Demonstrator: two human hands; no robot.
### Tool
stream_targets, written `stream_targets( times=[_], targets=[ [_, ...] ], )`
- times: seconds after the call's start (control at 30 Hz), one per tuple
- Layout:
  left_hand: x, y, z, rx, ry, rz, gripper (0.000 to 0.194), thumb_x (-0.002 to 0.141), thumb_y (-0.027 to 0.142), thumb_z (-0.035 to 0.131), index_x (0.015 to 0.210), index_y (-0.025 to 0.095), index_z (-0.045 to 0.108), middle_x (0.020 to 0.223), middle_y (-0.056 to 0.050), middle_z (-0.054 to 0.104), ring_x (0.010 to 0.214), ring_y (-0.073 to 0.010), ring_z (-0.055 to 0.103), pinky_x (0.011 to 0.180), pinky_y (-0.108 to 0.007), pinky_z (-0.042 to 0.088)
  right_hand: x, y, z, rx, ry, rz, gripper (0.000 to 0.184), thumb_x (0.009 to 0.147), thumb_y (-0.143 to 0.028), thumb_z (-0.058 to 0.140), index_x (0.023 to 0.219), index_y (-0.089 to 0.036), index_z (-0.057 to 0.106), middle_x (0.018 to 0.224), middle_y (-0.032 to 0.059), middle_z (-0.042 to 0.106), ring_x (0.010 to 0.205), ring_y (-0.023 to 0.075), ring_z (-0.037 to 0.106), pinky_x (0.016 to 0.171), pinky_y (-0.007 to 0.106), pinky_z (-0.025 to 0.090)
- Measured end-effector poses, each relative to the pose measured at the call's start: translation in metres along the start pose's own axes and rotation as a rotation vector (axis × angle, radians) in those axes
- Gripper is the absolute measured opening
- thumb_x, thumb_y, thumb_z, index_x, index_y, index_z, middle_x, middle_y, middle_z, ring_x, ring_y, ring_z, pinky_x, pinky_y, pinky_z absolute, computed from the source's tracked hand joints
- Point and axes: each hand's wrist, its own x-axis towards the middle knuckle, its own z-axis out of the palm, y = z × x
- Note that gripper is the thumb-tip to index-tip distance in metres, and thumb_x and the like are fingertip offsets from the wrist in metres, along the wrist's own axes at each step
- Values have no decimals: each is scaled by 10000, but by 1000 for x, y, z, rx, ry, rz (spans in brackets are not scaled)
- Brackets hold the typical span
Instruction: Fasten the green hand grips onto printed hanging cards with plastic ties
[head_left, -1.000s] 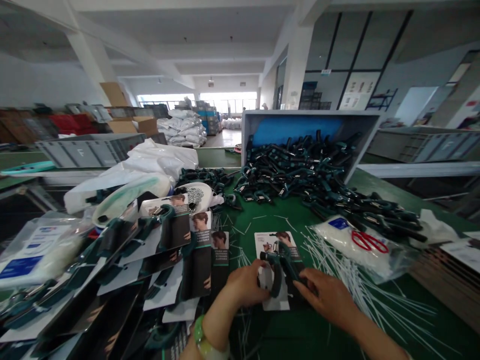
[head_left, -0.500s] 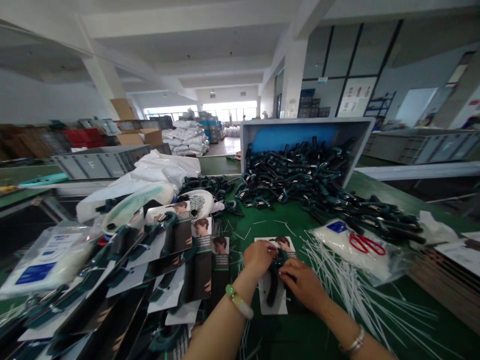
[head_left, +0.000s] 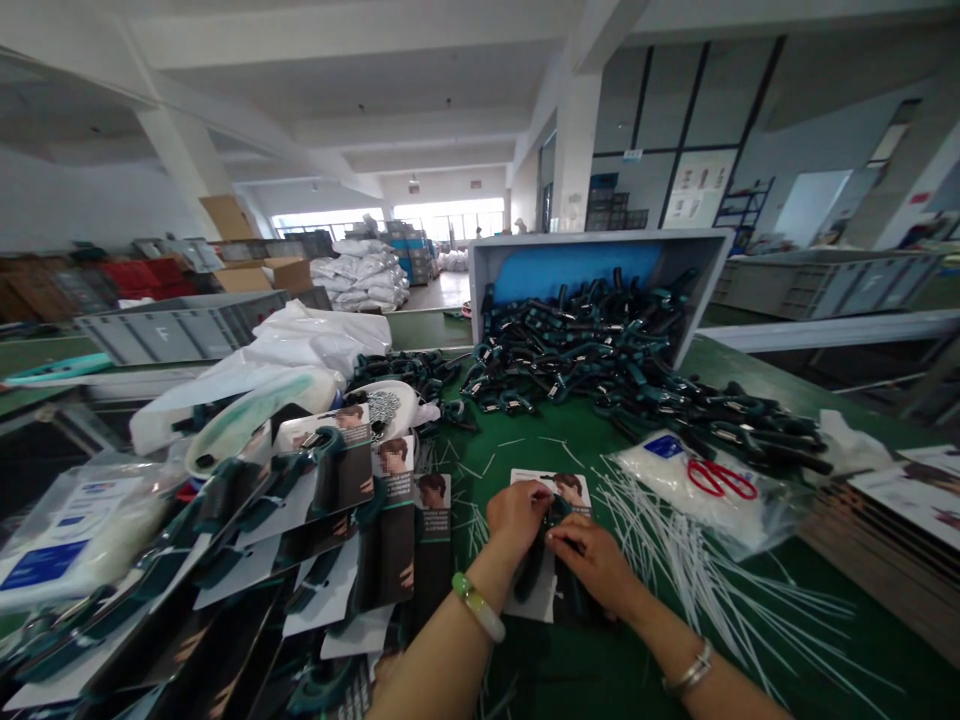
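A dark green hand grip exerciser lies on a printed backing card on the green table mat. My left hand pinches the top of the exerciser at the card's upper part. My right hand presses in beside it, fingers on the same spot, and together they hide the exerciser's head. A jade bangle circles my left wrist, and a silver bangle circles my right. White cable ties lie scattered to the right of my right hand.
A tipped grey bin spills a heap of dark green exercisers across the mat. Carded exercisers are stacked at left. Red scissors rest on a plastic bag of ties. White sacks and grey crates stand beyond.
My hands have closed in from either side onto the top of the exerciser and now cover its head. The view has shifted slightly. The card stays in nearly the same place.
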Motion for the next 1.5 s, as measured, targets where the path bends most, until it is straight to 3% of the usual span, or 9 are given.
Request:
stream_targets(
  times=[0.23,0.4,0.53,1.13,1.37,1.5],
  targets=[
    [4,2,0,3,-8,89,165,781,378,543,858,301,667,910,40,681,836,-141,609,670,-216,412,1,5,1,6,20,11,235,836,-339,484,759,-196,654,761,23,577,743,155,558,695,266,413],
    [-10,-2,-2,-22,4,203,150,792,260,537,845,304,670,924,54,654,868,-111,579,721,-192,407,3,5,-1,64,120,125,294,827,-398,462,740,-182,643,724,17,609,715,163,564,671,262,414],
    [-19,-9,-1,-26,41,276,170,783,214,538,847,290,677,904,39,641,832,-114,578,678,-199,412,2,0,-2,90,101,169,297,798,-416,488,721,-180,653,703,10,624,690,162,565,648,253,413],
    [-21,-16,1,-132,51,336,222,770,155,537,870,289,683,936,29,652,867,-115,582,728,-206,429,7,-4,-6,112,33,213,308,773,-421,504,649,-175,643,610,-5,595,605,146,531,571,248,384],
    [-24,-18,-9,-196,-19,393,301,741,124,535,973,272,657,953,23,680,910,-131,588,841,-242,423,14,2,-4,64,51,286,283,720,-400,528,562,-176,600,504,-13,528,489,127,460,476,240,311],
    [-28,-14,-18,-226,-89,428,247,762,261,564,993,275,650,971,19,675,910,-142,588,830,-241,426,15,5,-1,32,96,272,188,665,-300,551,517,-186,560,467,-33,487,474,121,443,467,235,295]
  ],
)
